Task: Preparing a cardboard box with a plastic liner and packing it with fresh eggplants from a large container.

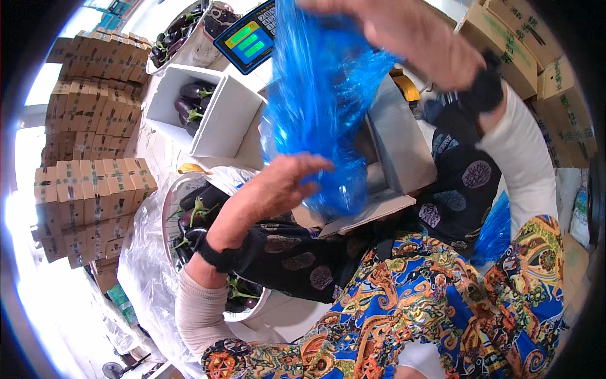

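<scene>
A thin blue plastic bag [312, 109] hangs loosely over an opened cardboard box [402, 142] in front of me. My left hand [296, 180] is at the bag's lower left part, fingers spread; whether they pinch the film cannot be told. Near the top edge of the view, my right hand [350, 14] is blurred beside the upper part of the bag, and its fingertips are partly cut off. The bag hides much of the box's inside. Behind the bag, at its upper left, stands a digital scale display [246, 42] with lit green readouts.
A white foam box [227, 113] holds eggplants [191, 106]. At the back left is a sack [201, 49] of eggplants; near my left forearm, a round container [168, 222] holds more. Cardboard boxes are stacked at left [94, 189] and right [511, 42]. Another blue bag [494, 232] lies at right.
</scene>
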A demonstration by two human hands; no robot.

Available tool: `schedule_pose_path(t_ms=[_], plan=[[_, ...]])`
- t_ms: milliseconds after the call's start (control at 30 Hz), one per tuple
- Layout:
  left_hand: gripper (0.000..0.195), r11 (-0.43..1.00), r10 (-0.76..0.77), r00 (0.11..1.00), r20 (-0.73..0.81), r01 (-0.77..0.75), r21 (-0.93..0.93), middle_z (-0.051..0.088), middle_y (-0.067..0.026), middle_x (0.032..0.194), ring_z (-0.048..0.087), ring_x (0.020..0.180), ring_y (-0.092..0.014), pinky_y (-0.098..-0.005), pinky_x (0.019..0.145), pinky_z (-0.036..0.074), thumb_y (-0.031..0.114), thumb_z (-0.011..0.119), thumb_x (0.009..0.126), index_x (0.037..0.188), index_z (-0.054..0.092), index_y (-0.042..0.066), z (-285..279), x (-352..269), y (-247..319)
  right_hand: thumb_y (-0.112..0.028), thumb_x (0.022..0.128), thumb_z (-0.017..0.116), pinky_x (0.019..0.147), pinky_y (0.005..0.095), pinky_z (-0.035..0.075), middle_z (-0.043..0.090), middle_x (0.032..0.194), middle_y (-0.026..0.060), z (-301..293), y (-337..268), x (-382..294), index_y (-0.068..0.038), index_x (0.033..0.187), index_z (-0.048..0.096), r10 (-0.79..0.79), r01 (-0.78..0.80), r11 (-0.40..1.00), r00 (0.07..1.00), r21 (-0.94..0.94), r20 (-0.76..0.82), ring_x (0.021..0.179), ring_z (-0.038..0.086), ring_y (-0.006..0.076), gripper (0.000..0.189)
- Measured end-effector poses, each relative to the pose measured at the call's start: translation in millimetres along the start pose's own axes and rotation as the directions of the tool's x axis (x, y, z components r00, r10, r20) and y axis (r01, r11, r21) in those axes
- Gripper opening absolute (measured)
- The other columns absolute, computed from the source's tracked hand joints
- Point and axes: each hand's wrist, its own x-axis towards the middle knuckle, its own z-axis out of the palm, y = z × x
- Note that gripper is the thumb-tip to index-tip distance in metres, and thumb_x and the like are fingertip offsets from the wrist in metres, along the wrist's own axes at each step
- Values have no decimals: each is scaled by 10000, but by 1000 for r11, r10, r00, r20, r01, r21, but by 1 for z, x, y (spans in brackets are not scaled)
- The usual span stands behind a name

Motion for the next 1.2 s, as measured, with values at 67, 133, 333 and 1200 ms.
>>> schedule_pose_path(t_ms=[67, 133, 333, 1200], plan=[[297, 990, -130, 965, 226, 140, -30, 652, -144, 1072, 627, 978, -265, -361, 832, 490, 137, 629, 863, 1138, 611, 26, -7, 11, 3, -258, 812, 711, 707, 272, 481, 637, 857, 34, -2, 10, -44, -81, 1002, 650, 94, -52, 928, 991, -370, 98, 786, 580, 106, 267], [273, 941, -213, 969, 121, 237, -241, 668, -116, 938, 631, 860, -209, -323, 763, 499, 178, 614, 880, 1087, 629, 2, -18, 4, -5, -238, 788, 734, 724, 257, 462, 619, 806, -22, 9, 14, -91, -76, 895, 657, 370, -302, 870, 922, -390, 113, 762, 560, 78, 208], [468, 868, -338, 861, -380, 128, -480, 641, -173, 970, 622, 871, -204, -301, 724, 513, 306, 631, 876, 1176, 546, -44, -33, 27, 12, -170, 754, 752, 691, 315, 460, 627, 808, 63, 19, 27, -186, -23, 809, 615, 332, -257, 866, 937, -430, 110, 760, 581, 133, 209], [212, 944, -285, 634, -719, 54, -326, 609, -153, 732, 596, 687, -327, -431, 690, 498, 194, 650, 787, 928, 630, 38, 96, 215, -69, -223, 819, 694, 545, 330, 393, 513, 621, 97, 45, 27, -247, 1, 763, 567, 391, -307, 824, 916, -476, 86, 564, 496, 193, 263]])
